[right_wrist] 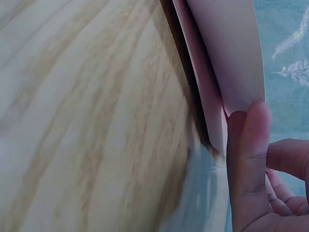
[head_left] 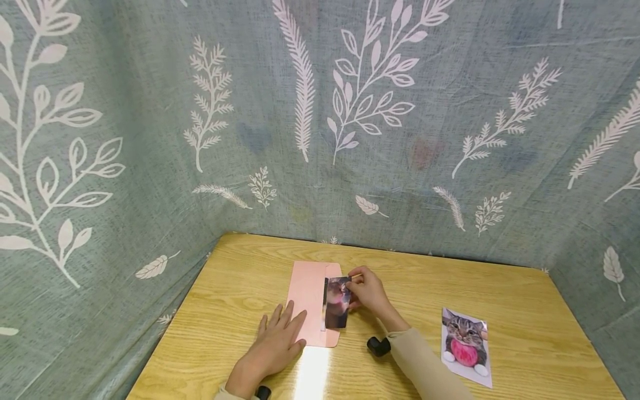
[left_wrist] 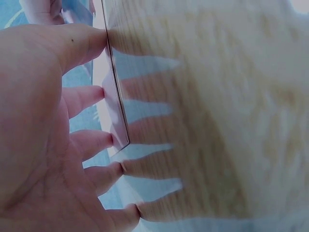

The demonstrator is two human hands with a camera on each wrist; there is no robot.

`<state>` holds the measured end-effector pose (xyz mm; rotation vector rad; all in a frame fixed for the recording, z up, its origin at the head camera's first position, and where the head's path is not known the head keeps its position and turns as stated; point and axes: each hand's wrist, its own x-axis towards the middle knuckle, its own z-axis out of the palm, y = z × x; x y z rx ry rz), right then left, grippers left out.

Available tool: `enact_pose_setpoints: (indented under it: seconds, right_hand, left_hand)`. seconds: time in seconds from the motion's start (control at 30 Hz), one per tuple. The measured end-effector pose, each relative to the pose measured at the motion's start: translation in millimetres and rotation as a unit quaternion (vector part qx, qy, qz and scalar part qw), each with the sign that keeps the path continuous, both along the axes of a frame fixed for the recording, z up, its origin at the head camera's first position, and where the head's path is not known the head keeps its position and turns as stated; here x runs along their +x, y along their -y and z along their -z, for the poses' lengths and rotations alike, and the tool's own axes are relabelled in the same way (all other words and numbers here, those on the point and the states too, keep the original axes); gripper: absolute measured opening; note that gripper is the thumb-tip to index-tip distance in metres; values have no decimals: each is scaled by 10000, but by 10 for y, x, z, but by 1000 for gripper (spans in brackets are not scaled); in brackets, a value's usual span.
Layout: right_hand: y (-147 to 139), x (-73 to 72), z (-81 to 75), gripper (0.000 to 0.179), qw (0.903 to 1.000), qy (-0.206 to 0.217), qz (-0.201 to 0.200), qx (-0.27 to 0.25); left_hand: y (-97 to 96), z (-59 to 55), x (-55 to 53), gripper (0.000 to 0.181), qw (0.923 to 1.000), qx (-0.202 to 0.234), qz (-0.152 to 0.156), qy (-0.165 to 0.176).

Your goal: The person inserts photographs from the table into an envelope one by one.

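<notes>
A pink envelope (head_left: 303,289) lies on the table, its flap on the right side. My left hand (head_left: 275,344) rests with fingers spread, some of them on the envelope's lower left part; in the left wrist view the fingertips touch the envelope's edge (left_wrist: 116,111) and the wood. Between thumb and fingers my right hand (head_left: 370,293) pinches the right edge of a dark photo print (head_left: 337,311) with a pink patch. That print overlaps the envelope's flap side. In the right wrist view its pale back (right_wrist: 231,53) tilts up above the pink paper (right_wrist: 205,92).
A second photo print (head_left: 466,345), of a tabby cat with a pink round object, lies farther right on the wooden table (head_left: 240,289). Grey-green curtains (head_left: 240,139) with white leaf patterns hang behind and beside the table. A black wrist device (head_left: 378,346) sits by the right sleeve.
</notes>
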<state>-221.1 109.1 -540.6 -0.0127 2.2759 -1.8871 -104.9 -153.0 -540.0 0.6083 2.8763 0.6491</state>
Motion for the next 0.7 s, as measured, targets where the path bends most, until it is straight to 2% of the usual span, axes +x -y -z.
enact_pose_setpoints:
  seconds: [0.7]
  right_hand:
    - [208, -30, 54, 25, 9998, 114, -148, 43]
  left_hand:
    - [-9, -33, 16, 61, 10000, 49, -13, 12]
